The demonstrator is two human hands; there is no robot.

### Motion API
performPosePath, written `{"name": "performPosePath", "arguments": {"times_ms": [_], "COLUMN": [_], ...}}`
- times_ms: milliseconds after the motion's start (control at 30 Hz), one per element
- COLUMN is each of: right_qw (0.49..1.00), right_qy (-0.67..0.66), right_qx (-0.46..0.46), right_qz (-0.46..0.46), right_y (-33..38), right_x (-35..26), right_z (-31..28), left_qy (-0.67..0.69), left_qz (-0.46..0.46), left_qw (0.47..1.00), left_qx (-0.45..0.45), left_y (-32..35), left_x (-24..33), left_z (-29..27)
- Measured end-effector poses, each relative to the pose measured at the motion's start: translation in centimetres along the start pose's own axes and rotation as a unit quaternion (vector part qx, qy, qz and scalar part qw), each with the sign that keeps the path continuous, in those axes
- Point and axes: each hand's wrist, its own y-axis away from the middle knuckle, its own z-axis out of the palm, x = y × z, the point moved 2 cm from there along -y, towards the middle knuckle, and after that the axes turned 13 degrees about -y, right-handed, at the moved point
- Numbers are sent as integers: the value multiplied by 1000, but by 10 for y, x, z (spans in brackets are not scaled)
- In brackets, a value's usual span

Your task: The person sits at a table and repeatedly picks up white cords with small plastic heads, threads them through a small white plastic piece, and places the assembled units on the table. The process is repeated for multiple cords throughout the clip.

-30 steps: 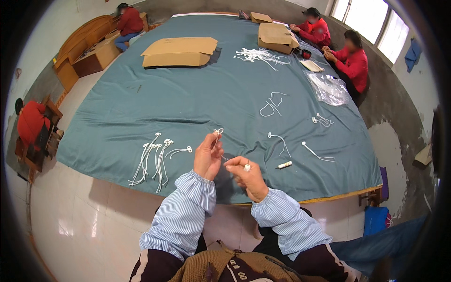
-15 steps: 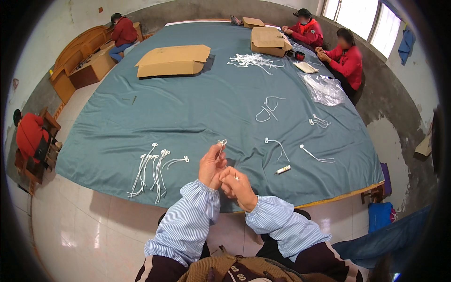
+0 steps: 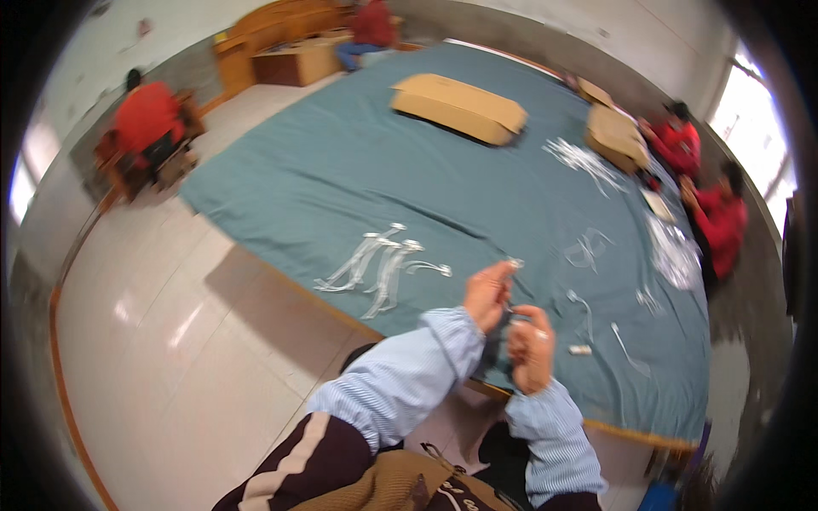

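Note:
Blurred by motion, my left hand is closed on a white cord, whose small looped end pokes out above the fingertips. Just to the right and lower, my right hand is closed too, its fingertips at the cord's lower part. Both hands are raised over the near edge of a table covered with a green cloth. Left of them lie several white looped cords in a loose group. On the right are a single looped cord, another cord and a small white tube.
Farther off are a large cardboard box, a pile of white cords, another box and a clear plastic bag. Two people in red sit along the right side. Others sit at the left and far back.
The whole view has swung left and tilted, so the table appears shifted right. My hands have moved slightly apart, and the cord remains held between them.

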Motion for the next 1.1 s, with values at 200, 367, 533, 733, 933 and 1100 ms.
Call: {"name": "performPosePath", "arguments": {"times_ms": [200, 367, 533, 733, 933, 1100], "right_qw": [990, 998, 993, 974, 976, 964], "right_qy": [-83, -53, -96, -213, -213, -227], "right_qx": [44, 14, 32, 35, 38, -23], "right_qz": [-102, 7, 61, 69, -25, -137], "right_y": [-15, -10, -10, -55, -115, -89], "right_x": [-33, -2, 15, 1, -51, -103], "right_z": [-38, -46, -34, -21, 11, 14], "left_qy": [63, 64, 54, 82, 100, 46], "left_qz": [58, 63, 62, 43, 32, 10], "left_qw": [996, 996, 997, 995, 994, 998], "left_qx": [6, 21, -3, 21, -42, -32], "left_y": [-12, -14, -13, -14, -20, -19], "left_x": [29, 36, 40, 42, 42, 37], "left_z": [-21, -27, -31, -31, -28, -25]}}
